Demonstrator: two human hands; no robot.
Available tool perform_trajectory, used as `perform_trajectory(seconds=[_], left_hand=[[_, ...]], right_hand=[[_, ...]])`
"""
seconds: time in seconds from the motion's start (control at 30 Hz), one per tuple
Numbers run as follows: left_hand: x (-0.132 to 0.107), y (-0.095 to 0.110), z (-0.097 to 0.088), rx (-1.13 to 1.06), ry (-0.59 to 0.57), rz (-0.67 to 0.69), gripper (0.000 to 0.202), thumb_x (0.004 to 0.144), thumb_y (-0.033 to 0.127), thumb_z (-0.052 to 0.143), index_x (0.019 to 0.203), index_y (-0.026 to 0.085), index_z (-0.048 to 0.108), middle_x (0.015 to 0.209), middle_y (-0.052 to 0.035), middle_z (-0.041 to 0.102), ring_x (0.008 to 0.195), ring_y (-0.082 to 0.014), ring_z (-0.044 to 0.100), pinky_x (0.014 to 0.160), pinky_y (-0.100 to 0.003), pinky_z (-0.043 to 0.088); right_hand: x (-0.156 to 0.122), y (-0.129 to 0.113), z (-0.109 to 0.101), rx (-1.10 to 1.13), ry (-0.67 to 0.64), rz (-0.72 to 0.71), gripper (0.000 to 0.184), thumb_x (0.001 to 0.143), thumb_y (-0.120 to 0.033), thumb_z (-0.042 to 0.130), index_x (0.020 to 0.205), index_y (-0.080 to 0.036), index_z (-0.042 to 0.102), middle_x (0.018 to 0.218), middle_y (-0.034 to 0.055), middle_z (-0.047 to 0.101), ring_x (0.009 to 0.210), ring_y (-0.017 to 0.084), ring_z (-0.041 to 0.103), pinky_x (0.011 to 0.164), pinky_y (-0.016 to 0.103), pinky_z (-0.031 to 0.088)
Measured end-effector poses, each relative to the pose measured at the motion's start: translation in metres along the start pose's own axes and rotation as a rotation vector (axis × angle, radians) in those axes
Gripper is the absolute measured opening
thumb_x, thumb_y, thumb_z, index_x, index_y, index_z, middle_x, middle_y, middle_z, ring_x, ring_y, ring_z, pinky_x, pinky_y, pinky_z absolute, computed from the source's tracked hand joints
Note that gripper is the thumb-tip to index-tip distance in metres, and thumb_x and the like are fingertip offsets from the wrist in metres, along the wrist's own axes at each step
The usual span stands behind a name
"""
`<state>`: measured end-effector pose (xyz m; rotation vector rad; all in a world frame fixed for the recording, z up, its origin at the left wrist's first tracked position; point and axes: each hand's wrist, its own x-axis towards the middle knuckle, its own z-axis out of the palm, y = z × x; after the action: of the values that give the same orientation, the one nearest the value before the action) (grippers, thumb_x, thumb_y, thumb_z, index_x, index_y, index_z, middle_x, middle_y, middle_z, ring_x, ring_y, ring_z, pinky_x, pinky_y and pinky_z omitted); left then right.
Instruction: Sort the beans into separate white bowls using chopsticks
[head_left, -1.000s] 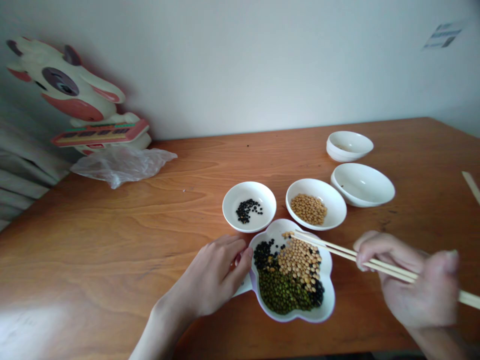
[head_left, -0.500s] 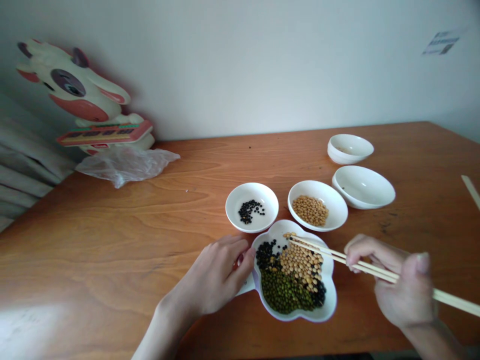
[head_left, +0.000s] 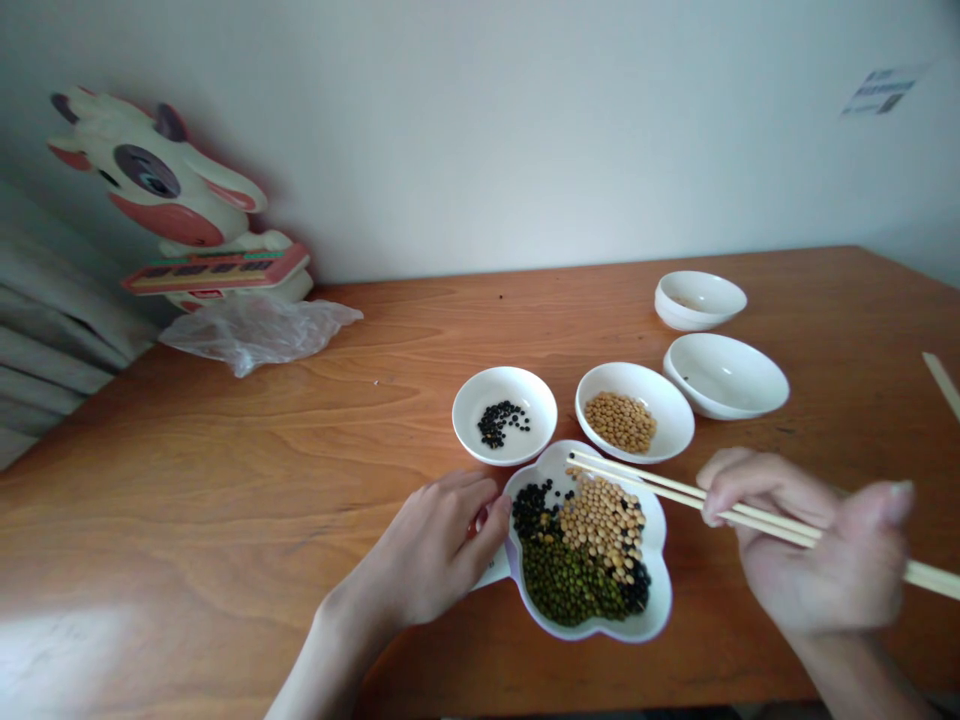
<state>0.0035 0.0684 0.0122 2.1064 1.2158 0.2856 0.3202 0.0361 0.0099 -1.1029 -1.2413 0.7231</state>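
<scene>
The left hand (head_left: 427, 550), fingers curled, touches the rim of a flower-shaped white dish (head_left: 657, 530) of mixed beans (head_left: 581, 540); the right hand (head_left: 817, 540) grips chopsticks (head_left: 750, 517) reaching over the dish.

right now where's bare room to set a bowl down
Bare tabletop spreads left of the black-bean bowl, up to the plastic bag. It's crowded around the flower-shaped dish, between the left hand, soybean bowl and the chopsticks in the right hand.

The left hand (head_left: 427, 550) holds the edge of a flower-shaped white dish (head_left: 656, 590) of mixed beans (head_left: 581, 545). The right hand (head_left: 817, 550) holds wooden chopsticks (head_left: 660, 484) over it.
</scene>
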Motion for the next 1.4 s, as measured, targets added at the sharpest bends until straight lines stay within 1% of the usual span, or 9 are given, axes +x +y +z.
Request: perform_trajectory(seconds=[0.13,0.23,0.33,0.43,0.53,0.63,0.73,0.93,1.4], left_hand=[[0.000,-0.001,0.000,-0.001,0.003,0.005,0.048,0.124,0.047,0.038,0.089,0.023,0.061,0.091,-0.0056,0.072,0.086,-0.0241,0.069,0.086,-0.037,0.052],[0.001,-0.002,0.000,-0.008,0.011,0.008,0.048,0.124,0.045,0.040,0.090,0.023,0.064,0.092,-0.0058,0.074,0.087,-0.0240,0.069,0.086,-0.037,0.053],[0.001,-0.002,0.001,-0.021,0.014,0.014,0.048,0.124,0.046,0.039,0.091,0.023,0.066,0.092,-0.0058,0.074,0.086,-0.0239,0.069,0.086,-0.036,0.053],[0.000,-0.001,0.001,-0.023,0.010,0.013,0.049,0.124,0.046,0.038,0.089,0.023,0.063,0.091,-0.0054,0.073,0.087,-0.0239,0.069,0.087,-0.037,0.052],[-0.001,-0.001,0.001,-0.019,0.001,0.012,0.048,0.124,0.046,0.039,0.088,0.023,0.061,0.090,-0.0046,0.072,0.086,-0.0235,0.069,0.085,-0.036,0.051],[-0.001,-0.002,0.001,-0.010,0.004,0.012,0.047,0.124,0.045,0.039,0.087,0.023,0.060,0.089,-0.0040,0.071,0.085,-0.0232,0.068,0.083,-0.035,0.049],[0.000,-0.002,0.001,-0.011,0.007,0.011,0.047,0.124,0.045,0.039,0.088,0.023,0.060,0.090,-0.0039,0.071,0.086,-0.0232,0.068,0.084,-0.035,0.049],[-0.001,-0.003,0.001,0.008,0.003,0.003,0.048,0.124,0.047,0.038,0.091,0.023,0.062,0.092,-0.0044,0.071,0.086,-0.0238,0.067,0.083,-0.036,0.048],[-0.001,-0.004,0.002,-0.008,0.012,0.020,0.047,0.124,0.045,0.039,0.088,0.024,0.062,0.091,-0.0047,0.072,0.087,-0.0240,0.069,0.087,-0.036,0.052]], right_hand=[[0.013,-0.005,0.032,0.132,0.074,0.000,0.080,0.109,-0.083,0.042,0.065,-0.027,0.079,0.061,0.0070,0.066,0.059,0.024,0.062,0.054,0.039,0.048],[0.020,-0.007,0.057,0.161,0.062,-0.032,0.081,0.109,-0.083,0.039,0.066,-0.025,0.076,0.061,0.0056,0.064,0.055,0.021,0.060,0.052,0.037,0.047],[0.022,-0.007,0.065,0.148,0.063,-0.033,0.084,0.109,-0.084,0.036,0.065,-0.025,0.074,0.059,0.0052,0.062,0.055,0.021,0.059,0.052,0.037,0.046],[0.019,-0.007,0.053,0.119,0.070,-0.028,0.083,0.108,-0.085,0.038,0.064,-0.026,0.076,0.059,0.0060,0.063,0.057,0.022,0.060,0.053,0.038,0.048],[0.012,-0.004,0.029,0.091,0.049,-0.011,0.080,0.107,-0.085,0.043,0.065,-0.028,0.080,0.060,0.0063,0.066,0.058,0.024,0.061,0.053,0.039,0.048],[0.004,-0.001,0.006,0.036,0.022,0.010,0.082,0.106,-0.088,0.041,0.066,-0.030,0.082,0.059,0.0063,0.066,0.059,0.024,0.060,0.053,0.038,0.048],[-0.003,0.002,-0.008,-0.015,-0.016,0.043,0.085,0.105,-0.090,0.039,0.064,-0.029,0.082,0.058,0.0064,0.065,0.059,0.023,0.059,0.051,0.036,0.048],[-0.012,0.006,-0.006,-0.034,-0.042,0.106,0.086,0.105,-0.090,0.039,0.063,-0.027,0.080,0.058,0.0064,0.064,0.055,0.022,0.057,0.050,0.035,0.046],[-0.016,0.019,-0.006,-0.088,-0.049,0.063,0.084,0.111,-0.081,0.035,0.065,-0.026,0.080,0.060,0.0066,0.067,0.054,0.021,0.057,0.050,0.034,0.045]])
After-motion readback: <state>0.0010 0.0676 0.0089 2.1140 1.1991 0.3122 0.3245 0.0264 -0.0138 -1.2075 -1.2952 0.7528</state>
